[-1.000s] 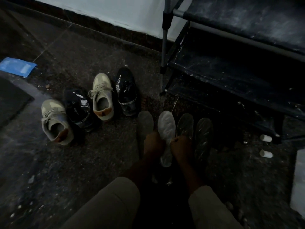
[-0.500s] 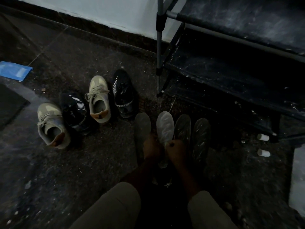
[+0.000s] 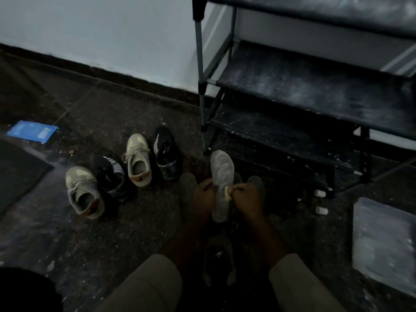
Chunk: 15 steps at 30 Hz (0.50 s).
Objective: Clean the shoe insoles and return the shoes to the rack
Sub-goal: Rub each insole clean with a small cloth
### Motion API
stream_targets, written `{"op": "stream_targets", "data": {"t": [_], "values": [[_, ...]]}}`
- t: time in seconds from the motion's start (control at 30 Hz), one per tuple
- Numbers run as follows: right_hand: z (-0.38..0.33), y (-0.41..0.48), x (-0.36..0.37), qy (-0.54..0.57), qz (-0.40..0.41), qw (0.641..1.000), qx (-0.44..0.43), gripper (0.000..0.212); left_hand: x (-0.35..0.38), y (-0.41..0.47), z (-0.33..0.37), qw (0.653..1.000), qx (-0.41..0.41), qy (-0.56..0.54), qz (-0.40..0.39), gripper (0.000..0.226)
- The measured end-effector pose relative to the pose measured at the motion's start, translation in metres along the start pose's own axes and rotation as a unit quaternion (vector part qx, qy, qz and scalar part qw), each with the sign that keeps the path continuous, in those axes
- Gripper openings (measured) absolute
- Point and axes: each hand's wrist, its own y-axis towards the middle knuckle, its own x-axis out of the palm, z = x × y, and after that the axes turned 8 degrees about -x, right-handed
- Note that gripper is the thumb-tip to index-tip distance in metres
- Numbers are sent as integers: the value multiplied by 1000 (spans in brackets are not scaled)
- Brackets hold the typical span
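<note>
While the left hand (image 3: 203,193) curls its fingers round the left edge of a pale grey foam insole (image 3: 221,172), holding it with its toe end pointing toward the rack, the right hand (image 3: 246,195) pinches a small yellowish wad of cloth (image 3: 227,192) against the insole's right edge near its middle. Beige sleeves (image 3: 153,282) cover both forearms at the bottom of the view. Just left of the left hand a darker grey insole (image 3: 188,188) lies flat on the floor, and another dim grey insole (image 3: 257,183) shows past the right hand. The floor (image 3: 67,233) is dark speckled stone, dusty and littered with pale flecks. To the left stand four shoes in a loose diagonal row, toes away: a beige laced sneaker (image 3: 84,192), a black sneaker with white stripes (image 3: 110,174), a second beige laced sneaker (image 3: 137,161) and a second black striped sneaker (image 3: 166,153) nearest the rack. The metal-framed shoe rack with black dusty shelves (image 3: 304,91) fills the upper right, its grey post standing on the floor near the wall. Two small white cylinders (image 3: 320,193) lie by its near leg, beside a pale grey slab (image 3: 382,239). Farther left are a flat blue packet (image 3: 32,134) and a dark mat (image 3: 18,167). A white wall (image 3: 101,30) with a dark skirting band (image 3: 112,75) closes the room behind.
</note>
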Motion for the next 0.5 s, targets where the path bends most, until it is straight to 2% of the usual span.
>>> {"op": "stream_targets", "data": {"t": [0.1,0.2,0.33,0.5], "values": [[-31,-22,-37,27,29,999,-22,16,5,-40,35,997,29,-54,-47,22],[-63,-44,-78,47,35,997,-46,17,14,-78,67,984,16,-119,-134,30],[-105,-81,-134,74,58,993,-70,18,30,-134,109,925,-57,-281,-250,27],[-149,-125,-186,73,69,987,-123,14,28,-178,132,895,-52,-292,-333,45]]}}
